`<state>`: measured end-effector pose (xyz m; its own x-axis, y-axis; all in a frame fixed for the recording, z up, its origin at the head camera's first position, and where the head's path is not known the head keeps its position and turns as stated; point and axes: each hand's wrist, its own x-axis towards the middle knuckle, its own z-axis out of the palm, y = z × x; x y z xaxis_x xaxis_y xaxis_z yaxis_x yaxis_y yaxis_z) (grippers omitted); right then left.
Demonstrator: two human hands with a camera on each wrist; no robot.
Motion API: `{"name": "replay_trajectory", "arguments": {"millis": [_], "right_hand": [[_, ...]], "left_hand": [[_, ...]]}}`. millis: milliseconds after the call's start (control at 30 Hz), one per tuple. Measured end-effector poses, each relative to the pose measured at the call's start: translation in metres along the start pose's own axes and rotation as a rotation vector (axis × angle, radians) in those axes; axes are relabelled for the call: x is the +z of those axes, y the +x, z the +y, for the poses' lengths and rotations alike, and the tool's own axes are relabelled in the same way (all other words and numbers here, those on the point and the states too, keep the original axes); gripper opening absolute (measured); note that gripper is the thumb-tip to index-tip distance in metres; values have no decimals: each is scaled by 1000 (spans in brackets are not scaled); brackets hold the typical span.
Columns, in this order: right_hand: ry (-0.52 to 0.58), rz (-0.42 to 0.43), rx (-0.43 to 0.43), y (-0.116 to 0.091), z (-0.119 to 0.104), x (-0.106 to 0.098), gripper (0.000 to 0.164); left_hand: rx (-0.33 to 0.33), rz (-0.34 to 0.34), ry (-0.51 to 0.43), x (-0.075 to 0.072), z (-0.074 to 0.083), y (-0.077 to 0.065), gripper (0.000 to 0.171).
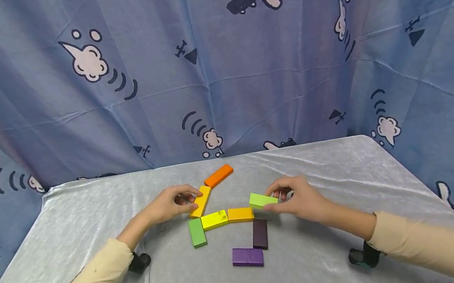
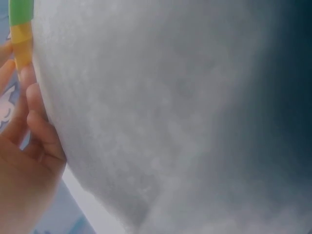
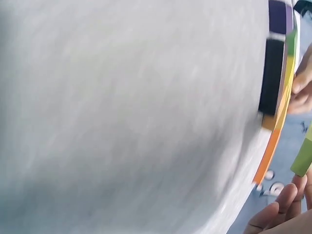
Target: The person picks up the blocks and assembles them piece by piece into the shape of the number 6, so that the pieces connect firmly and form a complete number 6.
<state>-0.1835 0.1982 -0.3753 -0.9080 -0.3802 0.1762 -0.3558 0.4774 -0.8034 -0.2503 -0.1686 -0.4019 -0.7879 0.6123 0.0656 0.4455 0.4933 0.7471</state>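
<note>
My left hand [image 1: 170,204] pinches an amber block [image 1: 201,202] lying slanted on the cloth, thumb at its near end and fingers along its upper part. In the left wrist view, that block shows at the fingertips, a green block beyond it. Held by one end between thumb and fingers, a light green block [image 1: 262,200] is in my right hand [image 1: 301,199], raised above the cloth in the right wrist view. Just left of and below it lies a yellow-orange block [image 1: 240,214], end to end with a yellow block [image 1: 215,220]. A green block [image 1: 198,233] stands crosswise at the yellow one's left end.
An orange block [image 1: 219,176] lies at the amber block's far end. Below the yellow-orange block are a dark brown block [image 1: 259,233] and a purple block [image 1: 247,257]. Grey cloth [image 1: 321,167] covers the table; a blue curtain with airplanes [image 1: 217,66] hangs behind.
</note>
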Motion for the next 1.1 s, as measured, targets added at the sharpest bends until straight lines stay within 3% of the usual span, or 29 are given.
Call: {"name": "replay_trajectory", "arguments": {"millis": [300,700,1100], "right_hand": [[9,-77,-40,-3,-14,23,24],[36,-119,-46,0,-23,46,26],[67,-161,-116,-3,-38,68,26]], "left_hand": [[-20,-1,15,0,-1,1,28],[-23,-14,11,-2,0,2,27],[-35,-16,6,-2,1,2,28]]}}
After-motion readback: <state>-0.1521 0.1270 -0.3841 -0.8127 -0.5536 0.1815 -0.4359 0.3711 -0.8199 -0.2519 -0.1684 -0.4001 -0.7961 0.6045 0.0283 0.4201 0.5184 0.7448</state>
